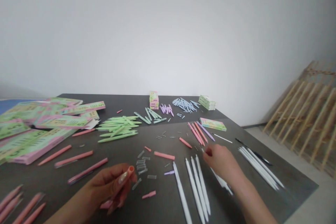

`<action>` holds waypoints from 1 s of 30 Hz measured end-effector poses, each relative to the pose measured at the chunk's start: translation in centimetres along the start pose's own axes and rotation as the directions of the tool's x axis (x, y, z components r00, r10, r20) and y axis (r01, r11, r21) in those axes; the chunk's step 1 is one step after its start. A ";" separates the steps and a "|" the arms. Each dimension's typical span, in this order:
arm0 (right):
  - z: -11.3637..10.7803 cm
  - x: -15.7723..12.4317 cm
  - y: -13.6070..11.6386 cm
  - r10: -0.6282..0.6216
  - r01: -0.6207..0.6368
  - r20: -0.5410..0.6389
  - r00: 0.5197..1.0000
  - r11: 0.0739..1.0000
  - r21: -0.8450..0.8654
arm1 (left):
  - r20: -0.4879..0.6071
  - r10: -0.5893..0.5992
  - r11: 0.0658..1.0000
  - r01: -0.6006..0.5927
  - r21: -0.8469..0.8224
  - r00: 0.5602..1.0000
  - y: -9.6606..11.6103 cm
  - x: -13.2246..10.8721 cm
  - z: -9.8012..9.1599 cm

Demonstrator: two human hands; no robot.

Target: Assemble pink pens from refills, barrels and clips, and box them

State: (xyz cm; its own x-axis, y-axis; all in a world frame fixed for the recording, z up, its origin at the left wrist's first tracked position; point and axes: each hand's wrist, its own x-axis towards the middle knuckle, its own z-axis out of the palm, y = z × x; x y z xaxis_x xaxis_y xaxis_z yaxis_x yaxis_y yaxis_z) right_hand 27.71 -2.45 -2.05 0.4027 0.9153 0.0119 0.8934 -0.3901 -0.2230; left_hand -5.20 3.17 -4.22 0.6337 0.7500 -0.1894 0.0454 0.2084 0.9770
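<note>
My left hand (112, 183) sits low on the dark table (288, 182), fingers curled round a pink pen barrel (128, 172) whose open end points up and right. My right hand (219, 162) reaches forward over the table, fingers bent near white pens (196, 185) and a small dark bit near the pink pens (196, 132); motion blur hides what, if anything, it pinches. Small clear parts (141, 165) and short pink pieces (164, 155) lie between the hands.
Flat pink-green boxes (39, 126) pile at the left, with pink pens (73, 159) beside them. Green pens (118, 127), purple and blue pen heaps and small boxes (154, 100) lie further back. More white pens (259, 168) lie at the right. Wooden racks (307, 112) lean against the wall.
</note>
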 end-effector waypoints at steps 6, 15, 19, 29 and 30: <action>-3.2 -3.4 -7.9 -0.397 0.257 -0.180 0.900 0.150 0.955 | 0.055 0.006 1.000 -0.007 0.015 0.998 0.1 -0.4 0.7; 0.1 -5.4 -14.6 -0.436 0.276 -0.347 0.830 -0.218 0.936 | 0.041 0.006 0.999 -0.004 -0.048 0.999 0.6 -1.2 0.7; 1.1 -5.3 -14.6 -0.520 0.335 -0.319 0.793 -0.066 0.940 | 0.025 -0.002 0.999 0.003 -0.041 1.000 0.8 -1.2 0.8; 1.2 -4.5 -14.1 -0.550 0.408 -0.248 0.798 0.190 0.893 | 0.068 0.066 0.997 -0.062 -0.050 0.996 0.4 -0.5 0.8; 1.2 -4.4 -14.1 -0.561 0.400 -0.238 0.793 0.185 0.897 | 0.079 0.063 0.997 -0.059 -0.056 0.995 0.3 -0.4 0.8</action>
State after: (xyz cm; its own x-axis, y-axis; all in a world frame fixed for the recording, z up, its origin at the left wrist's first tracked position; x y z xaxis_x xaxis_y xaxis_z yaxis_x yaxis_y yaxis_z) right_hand 13.12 -0.88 -0.11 -0.1342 0.9208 0.3663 0.1479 0.3841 -0.9114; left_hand -4.82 2.41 -3.78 0.6942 0.7098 -0.1190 -0.0353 0.1988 0.9794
